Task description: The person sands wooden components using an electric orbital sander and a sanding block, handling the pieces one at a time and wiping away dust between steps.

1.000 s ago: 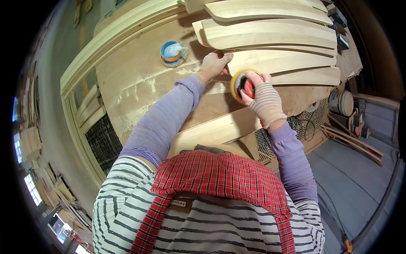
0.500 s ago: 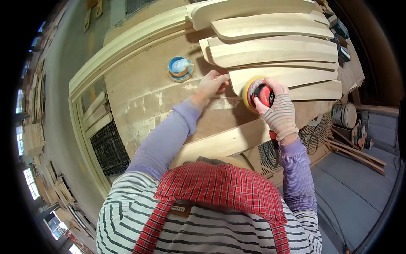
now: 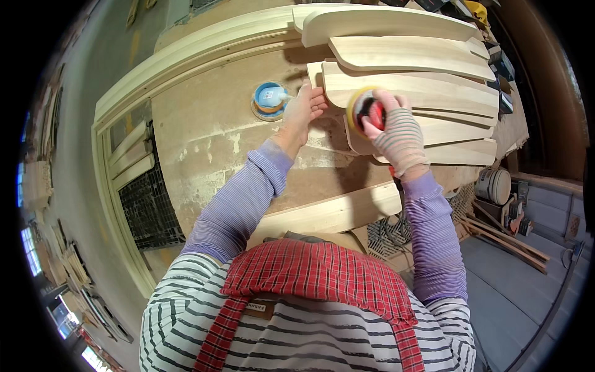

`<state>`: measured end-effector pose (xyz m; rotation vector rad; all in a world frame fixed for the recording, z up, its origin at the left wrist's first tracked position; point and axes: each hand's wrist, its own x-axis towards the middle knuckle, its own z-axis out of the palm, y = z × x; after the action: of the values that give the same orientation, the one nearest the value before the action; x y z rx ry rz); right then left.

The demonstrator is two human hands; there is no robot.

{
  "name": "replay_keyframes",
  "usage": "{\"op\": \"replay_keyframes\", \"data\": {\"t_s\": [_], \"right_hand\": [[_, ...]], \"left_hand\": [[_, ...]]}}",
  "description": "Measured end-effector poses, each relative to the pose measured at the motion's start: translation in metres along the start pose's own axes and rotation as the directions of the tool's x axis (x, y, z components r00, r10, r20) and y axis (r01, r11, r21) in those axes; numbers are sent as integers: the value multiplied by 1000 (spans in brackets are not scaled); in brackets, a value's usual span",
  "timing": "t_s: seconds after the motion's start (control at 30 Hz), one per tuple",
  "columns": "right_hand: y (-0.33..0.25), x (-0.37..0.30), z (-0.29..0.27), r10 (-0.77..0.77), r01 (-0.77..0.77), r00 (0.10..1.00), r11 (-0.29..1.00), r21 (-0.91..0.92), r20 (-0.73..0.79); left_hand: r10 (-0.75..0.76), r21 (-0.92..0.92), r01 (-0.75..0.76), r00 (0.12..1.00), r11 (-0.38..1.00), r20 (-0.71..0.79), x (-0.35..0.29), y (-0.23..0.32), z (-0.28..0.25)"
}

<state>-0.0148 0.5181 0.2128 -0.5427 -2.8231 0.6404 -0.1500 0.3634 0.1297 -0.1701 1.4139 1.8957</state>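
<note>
Disc sander [image 3: 363, 113], upper centre: right hand [image 3: 398, 131] gripping its top; likely firm. Curved wooden slat [image 3: 434, 93], upper right: probably stiff, light; edge hold. Left hand [image 3: 301, 111]: empty, loosely extended.

One round sander [image 3: 364, 110]; at least five curved boards [image 3: 427, 93]; one bucket [image 3: 494, 186].

Showing a grey floor [image 3: 80, 180] along the left, letting bright light through windows [image 3: 30, 249] beyond, spreading a scuffed brown worktop [image 3: 204, 136] across the middle.
</note>
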Motion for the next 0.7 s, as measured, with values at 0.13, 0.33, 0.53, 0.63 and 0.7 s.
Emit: {"op": "replay_keyframes", "data": {"t_s": [0.13, 0.33, 0.53, 0.63, 0.7], "right_hand": [[6, 0, -4, 16, -15, 1000, 1000, -13, 21], [-15, 3, 3, -9, 12, 996, 999, -39, 83], [-8, 2, -5, 9, -6, 996, 999, -45, 89], [-26, 4, 1, -4, 10, 988, 999, -41, 156], [-36, 8, 3, 2, 9, 977, 999, -53, 213]], "left_hand": [[15, 34, -15, 1000, 999, -8, 1, 0, 1], [-25, 10, 25, 999, 1000, -23, 0, 4, 2], [-27, 20, 28, 999, 999, -42, 1, 6, 4], [-29, 5, 29, 999, 1000, -40, 0, 6, 6], [-36, -20, 36, 999, 999, -26, 0, 6, 7]]}}
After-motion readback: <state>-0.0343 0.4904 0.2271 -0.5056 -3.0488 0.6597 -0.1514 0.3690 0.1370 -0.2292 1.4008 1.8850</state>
